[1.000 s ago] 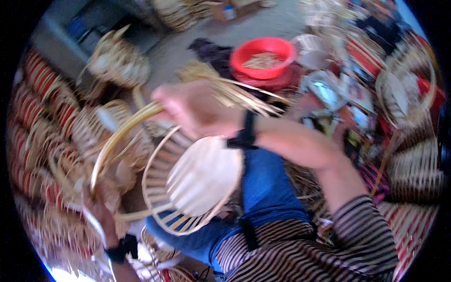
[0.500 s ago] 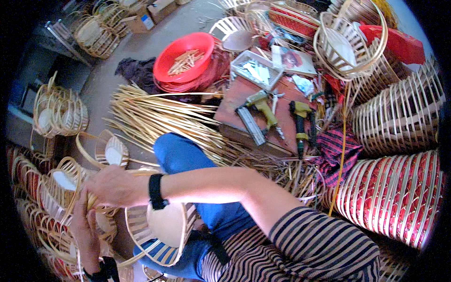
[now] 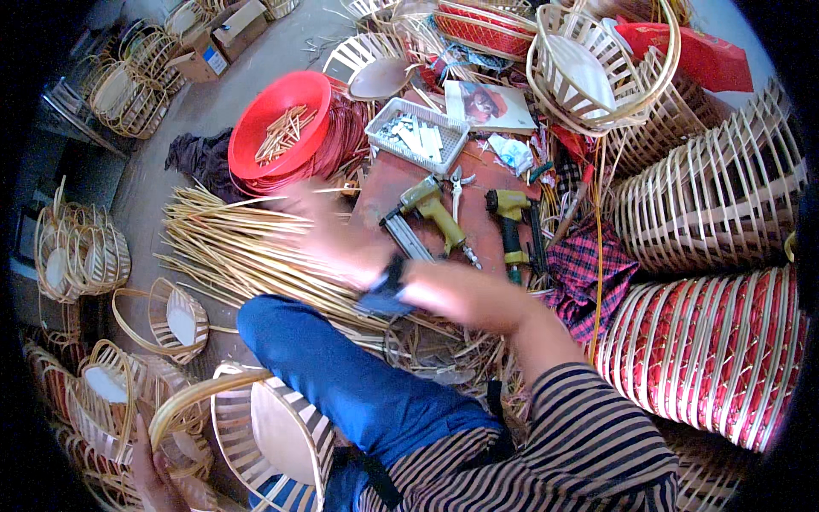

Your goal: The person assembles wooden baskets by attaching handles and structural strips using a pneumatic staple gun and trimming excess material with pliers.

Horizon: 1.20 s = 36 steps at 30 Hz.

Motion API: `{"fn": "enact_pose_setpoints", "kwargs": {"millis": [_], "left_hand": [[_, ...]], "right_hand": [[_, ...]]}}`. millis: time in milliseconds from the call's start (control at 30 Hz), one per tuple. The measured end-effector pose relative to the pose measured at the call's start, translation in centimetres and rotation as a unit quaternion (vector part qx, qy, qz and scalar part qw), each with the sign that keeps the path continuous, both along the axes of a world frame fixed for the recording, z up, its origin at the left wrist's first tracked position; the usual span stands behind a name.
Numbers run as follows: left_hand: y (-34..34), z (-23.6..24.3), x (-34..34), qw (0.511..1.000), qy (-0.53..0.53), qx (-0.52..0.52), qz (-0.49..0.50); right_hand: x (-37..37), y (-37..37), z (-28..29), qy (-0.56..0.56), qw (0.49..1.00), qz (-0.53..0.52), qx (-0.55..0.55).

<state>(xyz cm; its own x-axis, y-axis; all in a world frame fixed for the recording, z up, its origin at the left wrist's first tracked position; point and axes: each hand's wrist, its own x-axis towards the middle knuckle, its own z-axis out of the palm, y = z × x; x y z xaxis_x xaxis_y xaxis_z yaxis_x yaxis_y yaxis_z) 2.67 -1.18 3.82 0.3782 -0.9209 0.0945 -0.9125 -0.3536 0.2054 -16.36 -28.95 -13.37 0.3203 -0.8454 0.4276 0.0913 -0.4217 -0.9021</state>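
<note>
A small woven basket (image 3: 317,427) with a pale oval base rests tilted against my blue-trousered leg. Its arched bamboo handle (image 3: 192,394) reaches left to my left hand (image 3: 155,482), which closes round it at the lower left, fingers partly hidden. My right hand (image 3: 320,235) is smeared by motion above a pile of thin bamboo strips (image 3: 230,252); its fingers cannot be made out. A red plastic basin (image 3: 247,145) holding short wooden pegs (image 3: 286,132) lies just beyond that hand.
On a reddish board (image 3: 482,200) lie two nail guns (image 3: 435,213), pliers (image 3: 458,188) and a white plastic tray (image 3: 426,141) of small pieces. Large stacked baskets (image 3: 699,358) stand at the right. More small baskets (image 3: 179,316) crowd the left side.
My right hand has left the basket handle and swung up and right over the bamboo strips. My left hand stays at the handle, slightly lower. The whole view has shifted a little.
</note>
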Motion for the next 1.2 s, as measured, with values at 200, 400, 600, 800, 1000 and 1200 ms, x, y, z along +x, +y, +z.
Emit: {"fn": "enact_pose_setpoints", "kwargs": {"millis": [200, 400, 600, 800, 1000, 1200], "left_hand": [[-0.6, 0.1, -0.1, 1.0, -0.005, 0.02, 0.007], [-1.0, 0.7, -0.4, 0.999, -0.013, 0.034, 0.022], [-0.7, 1.0, -0.7, 0.998, -0.02, 0.042, 0.03], [0.0, 0.8, -0.7, 0.998, -0.023, 0.04, 0.035], [0.3, 0.6, -0.8, 0.999, -0.029, 0.029, 0.018], [-0.3, 0.2, -1.4, 0.999, -0.043, 0.014, -0.015]], "right_hand": [[-23.0, -10.0, -6.3, 0.179, 0.946, -0.192, 0.191], [-31.8, -11.8, -13.6, 0.509, 0.745, -0.329, 0.279], [-32.3, -11.7, -15.0, 0.468, 0.761, -0.4, 0.204], [-34.3, -9.2, -14.6, 0.397, 0.722, -0.54, 0.172], [-31.7, -5.3, -11.3, 0.626, 0.649, -0.43, 0.036], [-30.8, -3.2, -7.7, 0.535, 0.704, -0.466, -0.02]]}}
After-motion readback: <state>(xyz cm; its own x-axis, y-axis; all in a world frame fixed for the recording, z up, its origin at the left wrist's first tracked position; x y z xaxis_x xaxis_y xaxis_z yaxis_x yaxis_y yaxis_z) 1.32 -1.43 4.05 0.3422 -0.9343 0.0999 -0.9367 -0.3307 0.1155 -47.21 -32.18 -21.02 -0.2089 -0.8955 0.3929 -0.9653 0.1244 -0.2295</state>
